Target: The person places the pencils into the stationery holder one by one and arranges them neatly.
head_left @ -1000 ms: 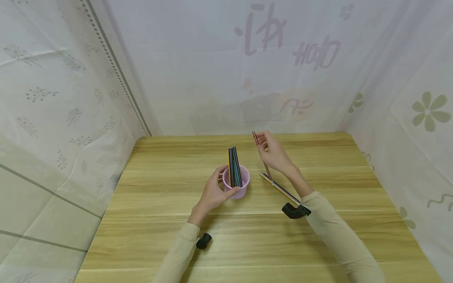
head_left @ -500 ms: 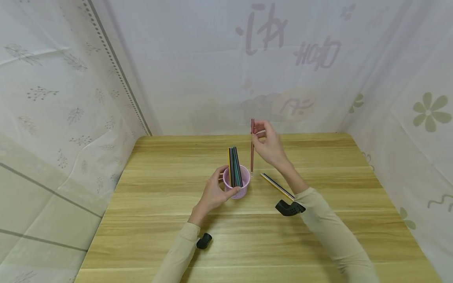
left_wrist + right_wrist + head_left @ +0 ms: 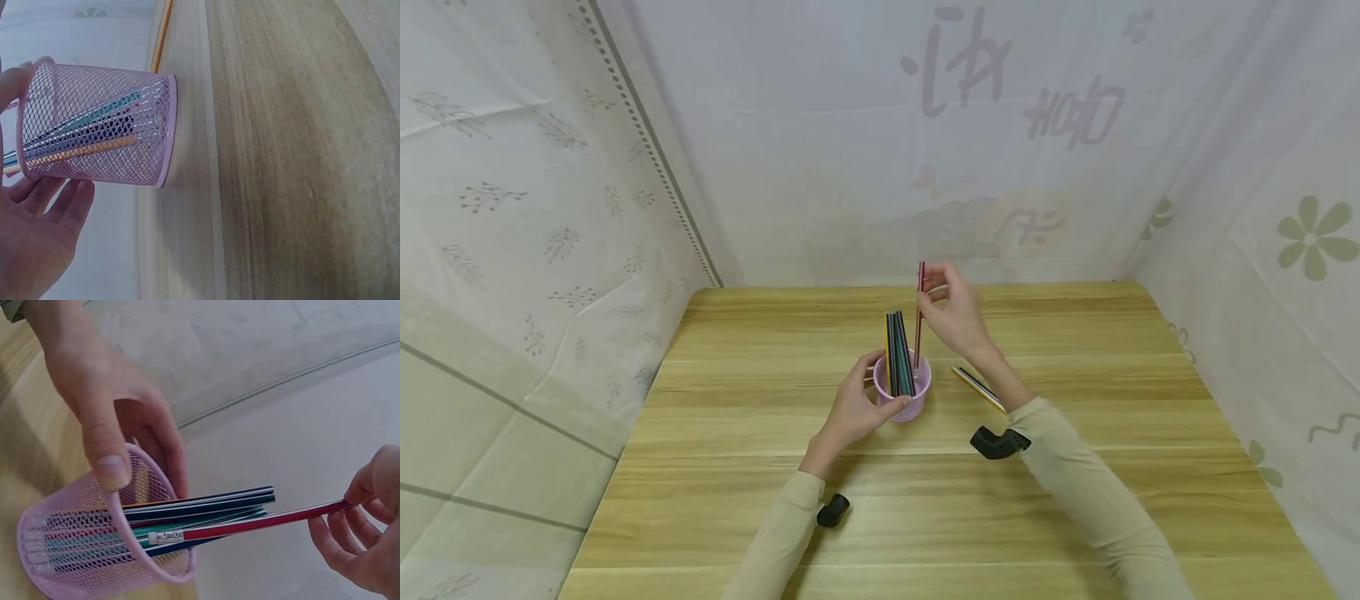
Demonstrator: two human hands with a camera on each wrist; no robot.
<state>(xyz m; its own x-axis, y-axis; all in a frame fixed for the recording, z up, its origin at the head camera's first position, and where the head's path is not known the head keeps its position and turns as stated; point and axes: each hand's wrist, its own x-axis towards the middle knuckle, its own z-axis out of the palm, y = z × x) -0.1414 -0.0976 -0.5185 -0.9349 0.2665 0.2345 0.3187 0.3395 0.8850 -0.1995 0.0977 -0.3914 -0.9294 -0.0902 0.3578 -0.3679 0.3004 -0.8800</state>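
My left hand (image 3: 856, 407) grips a pink mesh pen cup (image 3: 908, 410) by its rim, thumb on the near side and fingers behind. Several pencils (image 3: 897, 354) in yellow, dark blue and green lean inside, eraser ends down in the left wrist view. Between the thumb and fingertips of my right hand (image 3: 957, 312), red pencil (image 3: 256, 525) is pinched near its upper end; whether a second one lies along it is hard to tell. Its metal ferrule and eraser end sit at the cup's mouth, just inside the rim.
More pencils (image 3: 977, 388), yellow and dark, lie on the wooden table (image 3: 760, 367) right of the cup, partly under my right forearm. Patterned cloth walls (image 3: 820, 167) stand behind the table and at both sides. A black wrist camera (image 3: 1000, 442) hangs below the right sleeve.
My right hand has lifted the red pencil off the table beside the other pencils, turned it upright and carried it left to the cup's mouth. The left hand and cup stay put.
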